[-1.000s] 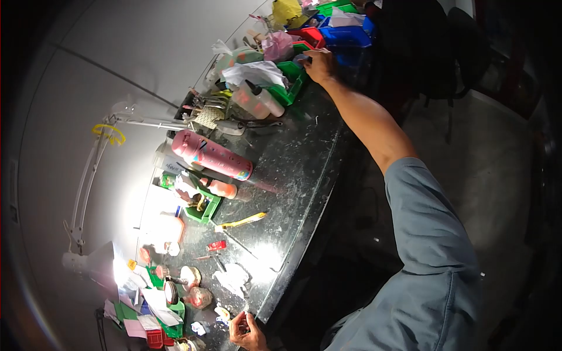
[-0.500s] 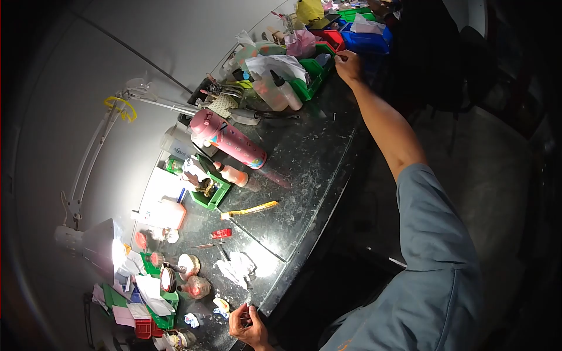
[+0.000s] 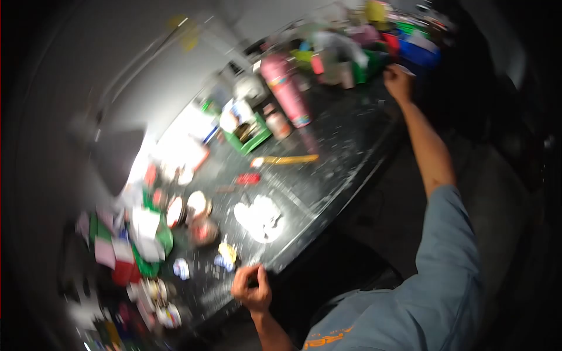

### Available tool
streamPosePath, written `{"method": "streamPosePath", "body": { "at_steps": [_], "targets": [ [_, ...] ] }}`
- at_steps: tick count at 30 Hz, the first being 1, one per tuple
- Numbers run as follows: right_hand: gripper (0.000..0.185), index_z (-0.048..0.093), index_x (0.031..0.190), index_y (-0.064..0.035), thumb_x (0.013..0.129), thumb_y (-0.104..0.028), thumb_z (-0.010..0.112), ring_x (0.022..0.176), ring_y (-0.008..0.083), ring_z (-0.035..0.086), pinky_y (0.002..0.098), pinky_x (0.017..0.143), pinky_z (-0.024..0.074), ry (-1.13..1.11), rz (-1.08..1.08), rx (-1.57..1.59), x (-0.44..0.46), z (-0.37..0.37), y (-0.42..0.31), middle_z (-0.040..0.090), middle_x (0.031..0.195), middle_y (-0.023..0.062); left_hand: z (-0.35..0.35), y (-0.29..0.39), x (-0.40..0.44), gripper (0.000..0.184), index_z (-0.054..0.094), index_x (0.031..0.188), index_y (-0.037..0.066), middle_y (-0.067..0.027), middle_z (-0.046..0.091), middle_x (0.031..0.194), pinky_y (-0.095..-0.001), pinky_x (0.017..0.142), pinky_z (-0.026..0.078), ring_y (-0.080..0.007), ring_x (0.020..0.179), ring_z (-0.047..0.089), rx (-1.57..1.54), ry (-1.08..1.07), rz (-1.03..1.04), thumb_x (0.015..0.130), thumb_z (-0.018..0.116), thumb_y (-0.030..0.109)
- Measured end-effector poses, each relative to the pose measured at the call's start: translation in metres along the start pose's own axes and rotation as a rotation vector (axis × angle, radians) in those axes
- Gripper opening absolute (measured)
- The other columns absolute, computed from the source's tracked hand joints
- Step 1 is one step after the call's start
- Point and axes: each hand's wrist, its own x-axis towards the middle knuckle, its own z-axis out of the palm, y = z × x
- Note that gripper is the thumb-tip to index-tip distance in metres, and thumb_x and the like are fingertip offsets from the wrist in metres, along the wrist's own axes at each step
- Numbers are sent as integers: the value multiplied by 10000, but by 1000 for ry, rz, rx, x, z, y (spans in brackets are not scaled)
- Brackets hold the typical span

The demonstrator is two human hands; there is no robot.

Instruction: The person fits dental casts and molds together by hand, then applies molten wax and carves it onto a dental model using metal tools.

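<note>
My left hand (image 3: 252, 288) is at the near table edge, thumb and fingers curled into a pinch; anything between the fingertips is too small or blurred to make out. Close by lie a small yellow and blue-white piece (image 3: 226, 255) and a crumpled white cloth or tissue (image 3: 260, 217). At the end of my outstretched arm, my right hand (image 3: 400, 83) is closed beside the blue bin (image 3: 420, 54) and green bin (image 3: 373, 65). A thin pale edge shows at its fingers, but blur hides what it is.
On the dark table (image 3: 345, 158) lie a yellow-handled brush (image 3: 287, 159) and a red block (image 3: 249, 178). A pink bottle (image 3: 285, 88) and green tray (image 3: 249, 137) stand farther back. Jars (image 3: 199, 205) and a lit lamp (image 3: 120, 158) are at left.
The whole view has turned and blurred, with the table contents shifting up and right. My right hand stays by the bins, still closed. My left hand stays pinched near the table edge.
</note>
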Motion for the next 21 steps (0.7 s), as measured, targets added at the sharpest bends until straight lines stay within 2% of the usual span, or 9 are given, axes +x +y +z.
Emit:
{"method": "streamPosePath", "body": {
  "at_steps": [4, 5, 7, 8, 9, 13, 16, 19, 21],
  "targets": [
    [139, 766, 978, -75, 845, -115, 758, 712, 232, 727, 344, 649, 563, -213, -65, 143, -22, -9, -25, 736, 815, 98, -11, -3, -3, 204, 583, 679, 28, -83, 518, 594, -324, 491, 368, -217, 498, 504, -48, 21, 5, 820, 731, 40],
    [136, 775, 992, -77, 856, -83, 763, 689, 195, 719, 325, 643, 561, -111, -211, 198, -21, -7, -35, 748, 822, 94, -12, -9, -6, 246, 551, 646, 30, -87, 490, 577, -337, 479, 347, -225, 475, 477, -51, 22, 38, 814, 731, 38],
    [109, 784, 959, -58, 854, -42, 758, 667, 155, 710, 283, 622, 560, -149, -99, 139, -24, -20, -74, 756, 803, 95, -14, -12, -8, 293, 512, 615, 41, -82, 455, 555, -350, 467, 316, -222, 459, 440, -160, 44, 85, 806, 734, 38],
    [102, 785, 951, -49, 866, -19, 739, 677, 139, 706, 272, 607, 555, -122, -152, 222, -25, -21, -92, 756, 803, 80, -17, -15, -10, 302, 506, 612, 44, -80, 448, 551, -347, 466, 314, -218, 458, 435, -206, 31, 74, 805, 738, 40],
    [98, 783, 943, -37, 874, 5, 729, 662, 123, 684, 262, 588, 538, -76, -181, 376, -25, -23, -124, 752, 794, 66, -22, -17, -11, 311, 501, 608, 46, -77, 442, 548, -345, 465, 312, -214, 456, 430, -258, 10, 73, 803, 743, 41],
    [105, 774, 941, -12, 880, 43, 709, 660, 106, 668, 237, 590, 527, -212, -294, 542, -11, -49, -262, 741, 795, 58, -50, -35, -15, 333, 498, 603, 51, -44, 469, 545, -313, 465, 291, -141, 466, 411, -557, -76, -48, 828, 741, 17],
    [115, 759, 930, 4, 863, 61, 685, 634, 113, 641, 233, 555, 494, -313, -399, 734, -1, -57, -359, 705, 755, 66, -90, -46, 14, 334, 540, 609, 45, -31, 474, 546, -287, 442, 307, -95, 470, 418, -412, -37, -30, 798, 815, 67],
    [149, 744, 909, -30, 790, 38, 684, 579, 98, 578, 253, 513, 439, -575, -440, 882, -4, -38, -416, 666, 723, 60, -127, -63, 65, 232, 618, 742, 22, -42, 553, 623, -271, 508, 376, -100, 537, 505, -123, -266, -12, 766, 829, 116],
    [144, 742, 926, -13, 798, 6, 679, 595, 121, 601, 265, 531, 464, -813, -441, 938, -11, -21, -453, 695, 753, 72, -127, -77, 96, 280, 653, 821, 23, -47, 579, 667, -276, 518, 405, -113, 563, 533, -127, -418, 56, 754, 865, 193]
  ]
}}
